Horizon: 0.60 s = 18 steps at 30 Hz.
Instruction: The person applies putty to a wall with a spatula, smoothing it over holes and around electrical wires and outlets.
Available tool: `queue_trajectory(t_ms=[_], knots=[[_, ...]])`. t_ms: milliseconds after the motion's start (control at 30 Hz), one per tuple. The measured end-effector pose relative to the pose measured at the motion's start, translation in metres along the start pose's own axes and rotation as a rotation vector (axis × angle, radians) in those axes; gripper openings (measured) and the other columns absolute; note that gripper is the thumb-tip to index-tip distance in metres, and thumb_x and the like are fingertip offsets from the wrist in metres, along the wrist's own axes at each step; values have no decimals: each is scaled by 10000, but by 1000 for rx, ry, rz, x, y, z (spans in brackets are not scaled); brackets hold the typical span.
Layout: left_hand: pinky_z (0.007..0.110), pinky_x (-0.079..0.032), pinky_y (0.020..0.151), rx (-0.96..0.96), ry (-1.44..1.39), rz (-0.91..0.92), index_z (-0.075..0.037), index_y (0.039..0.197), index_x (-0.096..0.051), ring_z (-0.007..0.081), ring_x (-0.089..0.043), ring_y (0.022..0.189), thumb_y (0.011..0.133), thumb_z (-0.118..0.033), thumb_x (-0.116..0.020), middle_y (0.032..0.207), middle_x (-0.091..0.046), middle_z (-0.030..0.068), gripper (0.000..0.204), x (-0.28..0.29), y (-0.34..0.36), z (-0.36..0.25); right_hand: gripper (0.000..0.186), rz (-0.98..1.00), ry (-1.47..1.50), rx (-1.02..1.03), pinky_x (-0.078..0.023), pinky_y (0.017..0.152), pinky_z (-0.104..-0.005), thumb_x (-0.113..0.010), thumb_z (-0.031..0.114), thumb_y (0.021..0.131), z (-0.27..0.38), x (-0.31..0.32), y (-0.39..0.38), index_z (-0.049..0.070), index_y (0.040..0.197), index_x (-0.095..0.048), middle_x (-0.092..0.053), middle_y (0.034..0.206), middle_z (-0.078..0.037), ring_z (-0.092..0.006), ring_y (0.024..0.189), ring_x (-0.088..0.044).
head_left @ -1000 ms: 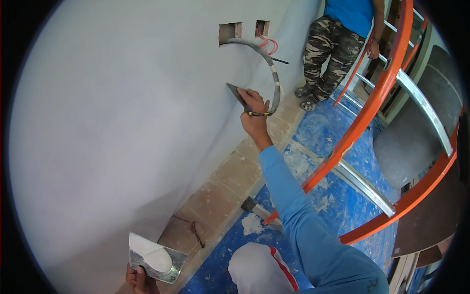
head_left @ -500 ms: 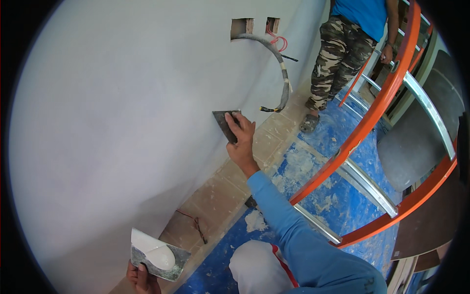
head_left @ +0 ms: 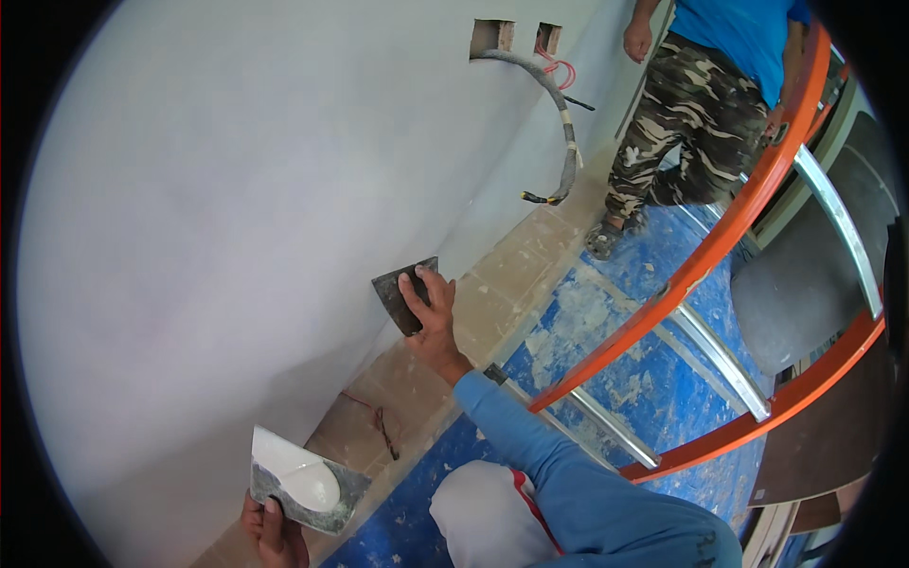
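Observation:
My right hand [head_left: 436,322] grips a dark, flat putty knife [head_left: 396,295], its fingers spread along the blade's back. The blade lies against the smooth white wall [head_left: 208,218], low down near the floor. At the lower left, my left hand [head_left: 272,532] pinches a grey plate-like scraper [head_left: 343,509] by its near edge, thumb on top. A mound of wet white putty [head_left: 308,481] sits on that scraper, spread toward its left corner. The handle of the dark knife, if it has one, is hidden under my fingers.
A grey wrapped cable [head_left: 567,142] hangs from a square wall opening [head_left: 492,38], with red wires [head_left: 565,74] beside it. An orange ladder [head_left: 653,303] with metal rungs leans at the right. A person in camouflage trousers [head_left: 691,123] stands beyond, on a blue floor sheet [head_left: 606,331].
My right hand has moved the putty knife down and left along the wall, toward me. The other person has stepped closer. My left hand stays nearly in place.

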State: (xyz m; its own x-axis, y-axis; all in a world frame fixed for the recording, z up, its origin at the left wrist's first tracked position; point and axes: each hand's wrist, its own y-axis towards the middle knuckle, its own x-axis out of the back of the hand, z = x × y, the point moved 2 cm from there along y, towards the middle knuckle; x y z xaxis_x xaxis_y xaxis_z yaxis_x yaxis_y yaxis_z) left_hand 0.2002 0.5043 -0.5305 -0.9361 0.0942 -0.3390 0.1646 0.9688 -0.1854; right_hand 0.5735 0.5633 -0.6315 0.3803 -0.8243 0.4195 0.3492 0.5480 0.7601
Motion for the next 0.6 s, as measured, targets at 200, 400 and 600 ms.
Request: queue_trajectory(t_ms=[200, 400, 600], knots=[[279, -465, 715, -65, 38, 103, -40, 959, -509, 134, -553, 835, 951, -104, -575, 938, -548, 43, 93, 15, 3, 6, 830, 6, 14, 2, -223, 1009, -740, -670, 20, 636, 14, -22, -29, 200, 1421, -474, -378, 1407, -194, -428, 1282, -381], [344, -466, 954, -65, 11, 156, 11, 1279, -501, 186, -598, 1085, 945, -173, -579, 1175, -618, 94, 389, -2, -2, -1, 825, 36, -23, -28, -199, 992, -764, -683, 55, 650, 20, -43, -57, 195, 1431, -457, -363, 1413, -205, -439, 1284, -367], [335, -492, 912, -80, -26, 161, 9, 1251, -525, 179, -615, 1046, 945, -170, -588, 1148, -630, 92, 360, -5, -3, -1, 824, 91, 11, -86, -163, 993, -778, -670, 43, 647, 33, -55, -81, 193, 1428, -455, -351, 1419, -206, -429, 1294, -350]])
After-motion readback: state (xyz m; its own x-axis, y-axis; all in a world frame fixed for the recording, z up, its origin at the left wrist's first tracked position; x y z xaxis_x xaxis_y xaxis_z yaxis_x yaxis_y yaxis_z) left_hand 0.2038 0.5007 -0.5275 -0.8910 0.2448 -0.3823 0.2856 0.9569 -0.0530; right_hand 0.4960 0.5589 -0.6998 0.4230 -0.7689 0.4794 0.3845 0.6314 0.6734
